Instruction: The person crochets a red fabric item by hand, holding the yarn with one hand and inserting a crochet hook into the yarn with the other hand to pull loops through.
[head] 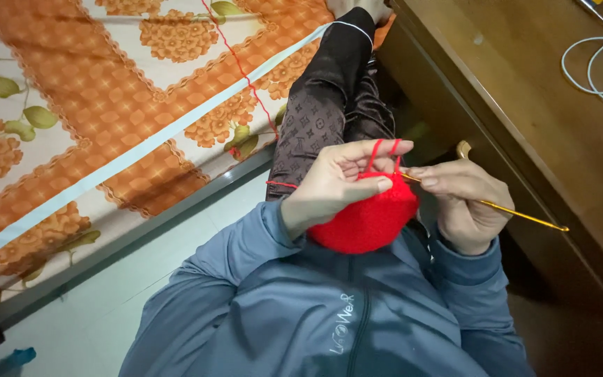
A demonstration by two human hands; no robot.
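Note:
My left hand (333, 185) pinches the top edge of a round red crocheted piece (368, 220), with red yarn (375, 155) looped over its fingers. My right hand (462, 202) grips a thin golden crochet hook (525, 215), whose tip meets the red piece near my left thumb. The hook's tail points right, toward the desk. A strand of the red yarn (246, 77) trails up across the bedspread. Both hands sit close together above my lap, over blue jacket sleeves.
An orange and white floral bedspread (106, 105) covers a bed on the left. A brown wooden desk (525, 105) stands on the right, with a white cable (594, 70) on it. My leg in dark patterned trousers (322, 119) stretches ahead. Pale floor (127, 286) shows below the bed.

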